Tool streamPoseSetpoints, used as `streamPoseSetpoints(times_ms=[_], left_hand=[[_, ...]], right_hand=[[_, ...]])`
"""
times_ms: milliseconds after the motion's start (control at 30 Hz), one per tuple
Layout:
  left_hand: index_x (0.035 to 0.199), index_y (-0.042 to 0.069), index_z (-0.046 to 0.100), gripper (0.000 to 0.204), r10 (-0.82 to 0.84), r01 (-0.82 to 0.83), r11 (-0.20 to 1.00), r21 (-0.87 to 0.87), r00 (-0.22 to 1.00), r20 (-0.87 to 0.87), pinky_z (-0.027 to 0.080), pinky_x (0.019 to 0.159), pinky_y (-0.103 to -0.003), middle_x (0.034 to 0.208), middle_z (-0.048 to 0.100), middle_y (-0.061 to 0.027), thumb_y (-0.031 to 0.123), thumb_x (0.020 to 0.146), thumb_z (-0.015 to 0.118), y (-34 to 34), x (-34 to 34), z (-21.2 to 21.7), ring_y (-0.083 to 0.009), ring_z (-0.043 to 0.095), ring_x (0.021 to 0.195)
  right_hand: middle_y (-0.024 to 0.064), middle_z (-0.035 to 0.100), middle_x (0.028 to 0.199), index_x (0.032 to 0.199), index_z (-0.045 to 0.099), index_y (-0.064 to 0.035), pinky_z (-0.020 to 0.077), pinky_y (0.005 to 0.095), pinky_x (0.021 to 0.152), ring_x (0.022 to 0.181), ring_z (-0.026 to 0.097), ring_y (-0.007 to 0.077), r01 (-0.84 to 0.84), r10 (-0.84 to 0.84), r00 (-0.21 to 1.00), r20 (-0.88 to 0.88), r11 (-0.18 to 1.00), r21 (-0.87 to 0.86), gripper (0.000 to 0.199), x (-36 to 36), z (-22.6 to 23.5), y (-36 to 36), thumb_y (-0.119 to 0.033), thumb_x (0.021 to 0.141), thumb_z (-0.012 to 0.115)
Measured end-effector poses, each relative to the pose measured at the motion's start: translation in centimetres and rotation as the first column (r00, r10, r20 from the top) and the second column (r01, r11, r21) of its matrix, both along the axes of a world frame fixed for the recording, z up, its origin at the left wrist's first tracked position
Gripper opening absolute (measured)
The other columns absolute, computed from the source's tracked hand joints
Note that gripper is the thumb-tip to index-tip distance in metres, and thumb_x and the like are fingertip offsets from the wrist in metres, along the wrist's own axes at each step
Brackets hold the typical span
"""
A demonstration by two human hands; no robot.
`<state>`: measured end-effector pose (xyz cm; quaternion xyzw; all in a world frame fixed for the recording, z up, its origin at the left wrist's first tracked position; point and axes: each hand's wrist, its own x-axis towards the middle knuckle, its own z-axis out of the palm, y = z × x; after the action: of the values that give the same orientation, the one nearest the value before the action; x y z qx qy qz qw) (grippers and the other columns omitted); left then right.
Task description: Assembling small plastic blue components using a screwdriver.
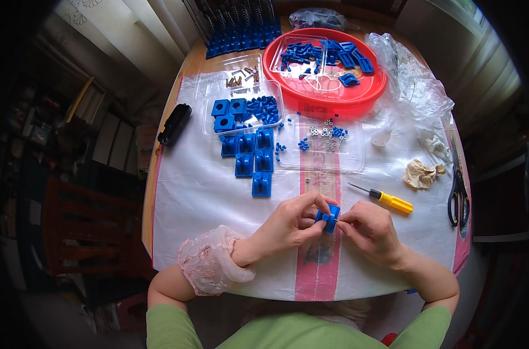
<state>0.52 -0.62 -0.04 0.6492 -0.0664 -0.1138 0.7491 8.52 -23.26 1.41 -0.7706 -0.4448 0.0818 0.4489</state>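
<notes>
Over the pink stripe near the table's front, my left hand (300,218) grips a small blue plastic block (328,218) with a round knob on its face. At the block's right side, the fingertips of my right hand (369,227) are pinched together, and what they hold there is too small to make out. Just beyond my hands lies a small metal ring (307,181). A yellow-handled screwdriver (394,202) rests to the right of them. To the left, several assembled blue blocks (261,184) stand in a cluster.
A clear box (206,123) holds blue parts. Beside it, a clear tray (351,163) carries white rings and small blue pieces. Farther back are brass pins (234,81), a red basin (363,93) and springs on blue bases (241,41). Black scissors (459,195) lie far right, a black case (175,124) left.
</notes>
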Motion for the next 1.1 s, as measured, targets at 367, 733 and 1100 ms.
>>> streamPoseSetpoints(times_ms=[367, 733, 1100], left_hand=[[0.112, -0.003, 0.056, 0.013, 0.006, -0.009, 0.998, 0.063, 0.999, 0.05, 0.057, 0.099, -0.032, 0.138, 0.059, -0.0187, -0.008, 0.101, 0.059, 0.16, 0.17, -0.24, -0.0185, 0.066, 0.118], [0.107, -0.003, 0.058, 0.011, 0.032, -0.038, 0.997, 0.071, 0.997, 0.072, 0.06, 0.097, -0.032, 0.137, 0.062, -0.0173, -0.01, 0.099, 0.06, 0.02, 0.24, -0.26, -0.0181, 0.069, 0.114], [0.107, -0.003, 0.059, 0.014, 0.0, -0.004, 0.996, 0.085, 0.998, 0.058, 0.059, 0.097, -0.033, 0.138, 0.061, -0.018, -0.012, 0.097, 0.06, 0.08, 0.25, -0.06, -0.0184, 0.068, 0.114]], right_hand=[[0.0102, 0.064, 0.079, 0.093, 0.068, -0.0021, 0.05, 0.0373, 0.061, 0.07, 0.063, 0.0251, 0.006, -0.007, 0.999, 0.032, 1.0, 0.028, 0.014, -0.02, -0.19, 0.08, 0.001, 0.084, 0.078], [0.0112, 0.064, 0.079, 0.093, 0.068, -0.0023, 0.0488, 0.0395, 0.063, 0.072, 0.063, 0.028, 0.002, -0.002, 0.999, 0.032, 1.0, 0.018, 0.015, -0.03, -0.2, 0.06, 0.001, 0.083, 0.078], [0.0089, 0.064, 0.077, 0.088, 0.066, -0.0047, 0.05, 0.0385, 0.061, 0.07, 0.063, 0.0265, -0.012, 0.018, 0.973, 0.228, 1.0, -0.027, 0.014, -0.16, 0.42, 0.07, -0.001, 0.082, 0.078]])
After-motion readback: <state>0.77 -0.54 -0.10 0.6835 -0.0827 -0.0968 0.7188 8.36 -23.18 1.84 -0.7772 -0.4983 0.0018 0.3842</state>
